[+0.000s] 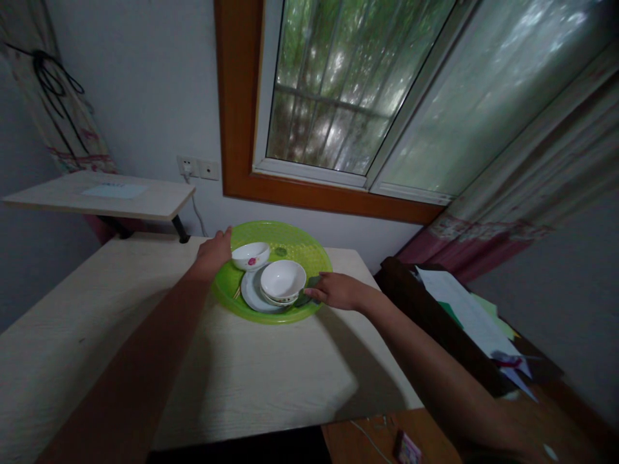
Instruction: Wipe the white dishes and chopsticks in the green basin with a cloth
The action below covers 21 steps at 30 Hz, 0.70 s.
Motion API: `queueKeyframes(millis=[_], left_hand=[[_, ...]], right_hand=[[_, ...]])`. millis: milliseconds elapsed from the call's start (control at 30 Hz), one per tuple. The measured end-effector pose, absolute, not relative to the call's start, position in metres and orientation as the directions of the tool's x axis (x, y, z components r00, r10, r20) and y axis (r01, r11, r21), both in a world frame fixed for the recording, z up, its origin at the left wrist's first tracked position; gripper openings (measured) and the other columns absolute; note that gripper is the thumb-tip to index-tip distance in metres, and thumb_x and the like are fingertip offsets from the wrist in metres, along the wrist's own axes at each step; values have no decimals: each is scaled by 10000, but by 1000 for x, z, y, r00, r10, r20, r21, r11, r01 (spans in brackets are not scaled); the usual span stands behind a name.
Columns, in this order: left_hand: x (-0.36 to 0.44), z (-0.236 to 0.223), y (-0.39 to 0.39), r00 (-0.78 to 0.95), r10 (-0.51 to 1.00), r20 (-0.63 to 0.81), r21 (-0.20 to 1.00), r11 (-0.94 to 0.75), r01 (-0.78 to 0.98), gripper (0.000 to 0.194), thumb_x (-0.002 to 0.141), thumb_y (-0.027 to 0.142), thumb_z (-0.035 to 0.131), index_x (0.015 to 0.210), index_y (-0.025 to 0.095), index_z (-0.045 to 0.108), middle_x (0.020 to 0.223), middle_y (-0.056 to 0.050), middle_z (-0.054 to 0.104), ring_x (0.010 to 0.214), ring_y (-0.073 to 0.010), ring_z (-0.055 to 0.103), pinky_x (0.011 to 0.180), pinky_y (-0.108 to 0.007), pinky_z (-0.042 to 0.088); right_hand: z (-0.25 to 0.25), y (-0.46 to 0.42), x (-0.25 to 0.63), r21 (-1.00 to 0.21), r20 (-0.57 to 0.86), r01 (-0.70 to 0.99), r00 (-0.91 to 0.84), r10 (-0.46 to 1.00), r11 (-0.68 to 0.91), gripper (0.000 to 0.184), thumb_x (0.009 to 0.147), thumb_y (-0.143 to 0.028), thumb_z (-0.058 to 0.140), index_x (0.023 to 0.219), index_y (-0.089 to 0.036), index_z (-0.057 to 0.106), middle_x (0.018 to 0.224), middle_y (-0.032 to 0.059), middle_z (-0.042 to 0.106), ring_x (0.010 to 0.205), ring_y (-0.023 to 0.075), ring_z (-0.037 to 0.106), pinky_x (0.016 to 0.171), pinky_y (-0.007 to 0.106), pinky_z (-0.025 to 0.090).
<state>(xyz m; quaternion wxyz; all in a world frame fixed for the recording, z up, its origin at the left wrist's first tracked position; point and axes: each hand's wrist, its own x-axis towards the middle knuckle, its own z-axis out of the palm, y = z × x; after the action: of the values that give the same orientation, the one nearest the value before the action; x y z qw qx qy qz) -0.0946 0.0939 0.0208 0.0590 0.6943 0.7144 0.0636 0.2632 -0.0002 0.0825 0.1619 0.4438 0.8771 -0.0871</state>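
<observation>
A round lime-green plastic basket (273,317) rests on the pale table by the wall. My left hand (214,252) is closed at the basket's left rim, beside a white bowl with a pink flower (250,257). Inside the basket, two stacked white bowls (283,279) sit on a white plate (252,295). Chopsticks (237,292) poke out left of the plate. My right hand (338,290) reaches over the right rim, thumb and finger pinched at a dark green, cloth-like piece (312,290) beside the stacked bowls. Its exact kind is unclear.
The pale wooden table (271,380) carries a small raised shelf (164,205) with a paper on it at the left. A window (348,96) and a wall socket (198,169) are behind. Papers (464,309) lie on a dark surface at the right.
</observation>
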Motion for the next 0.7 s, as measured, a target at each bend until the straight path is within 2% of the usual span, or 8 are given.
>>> queueKeyframes(millis=[67, 133, 300, 500, 600, 700], left_hand=[[-95, 21, 93, -15, 1000, 12, 183, 13, 983, 870, 995, 365, 572, 1752, 156, 196, 1559, -257, 554, 1257, -394, 676, 1016, -475, 547], [-94, 22, 92, -17, 1000, 14, 185, 14, 983, 869, 997, 387, 569, 1750, 158, 202, 1552, -261, 557, 1251, -396, 681, 1021, -479, 546], [-93, 24, 92, -34, 999, 5, 175, 32, 984, 823, 1016, 407, 516, 1751, 198, 212, 1550, -238, 571, 1256, -393, 682, 1020, -476, 552], [-95, 21, 95, -41, 999, -2, 172, 41, 984, 846, 1012, 390, 535, 1757, 191, 186, 1577, -241, 546, 1261, -383, 675, 1023, -468, 542], [-94, 21, 94, -39, 999, -2, 172, 38, 984, 864, 1000, 400, 556, 1756, 196, 192, 1570, -248, 544, 1252, -384, 677, 1024, -477, 541], [-94, 21, 94, -39, 999, 8, 168, 37, 985, 846, 1002, 389, 548, 1752, 197, 209, 1553, -251, 555, 1233, -378, 687, 1014, -465, 545]], right_hand=[[83, -1, 257, -45, -409, 831, -522, 749, 554, 740, 1136, -637, 279, 1015, -185, 852, 1025, 164, 834, 957, 276, 789, 903, 354, 545], [83, 2, 250, -27, -445, 844, -491, 749, 536, 751, 1130, -650, 278, 1058, -173, 853, 1053, 181, 831, 951, 286, 791, 836, 340, 543], [85, 23, 243, 113, -502, 863, -378, 778, 493, 745, 1126, -615, 290, 1141, -117, 843, 1183, 243, 807, 1087, 349, 785, 899, 394, 565], [84, 49, 257, -28, -489, 891, -408, 771, 453, 677, 1127, -596, 310, 1064, -229, 875, 1135, 122, 844, 1058, 271, 794, 991, 338, 558], [79, 59, 260, 50, -458, 891, -381, 803, 451, 669, 1133, -527, 287, 1105, -199, 870, 1166, 148, 834, 1082, 287, 789, 987, 367, 564], [74, 68, 261, 130, -438, 845, -420, 795, 518, 502, 1094, -373, 394, 1151, -186, 857, 1215, 160, 822, 1123, 301, 782, 978, 382, 567]])
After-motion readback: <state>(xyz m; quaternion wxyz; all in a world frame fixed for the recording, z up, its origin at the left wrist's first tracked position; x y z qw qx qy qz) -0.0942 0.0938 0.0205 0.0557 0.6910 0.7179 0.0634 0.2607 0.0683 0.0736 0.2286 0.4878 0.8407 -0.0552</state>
